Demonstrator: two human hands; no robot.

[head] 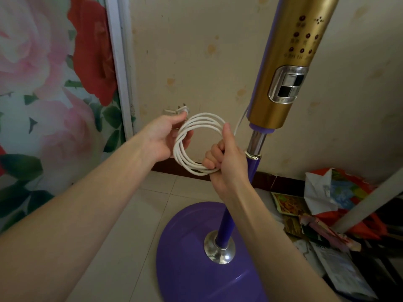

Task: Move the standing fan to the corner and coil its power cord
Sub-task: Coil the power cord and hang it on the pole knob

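The standing fan (290, 68) stands against a stained cream wall, with a gold control column, a chrome-and-purple pole and a round purple base (196, 264) on the tiled floor. Its white power cord (192, 127) is wound into several loops in front of the pole. My right hand (224, 158) grips the loops at their lower right, thumb up. My left hand (162, 138) holds the upper left of the coil, and the white plug (182, 110) sticks out above its fingers. A short run of cord leads from the coil up to the column's back.
A floral panel (54, 94) with a white frame fills the left side, meeting the wall in a corner. Papers, packets and a crumpled bag (327, 199) lie on the floor at right, under a slanted grey bar (370, 201).
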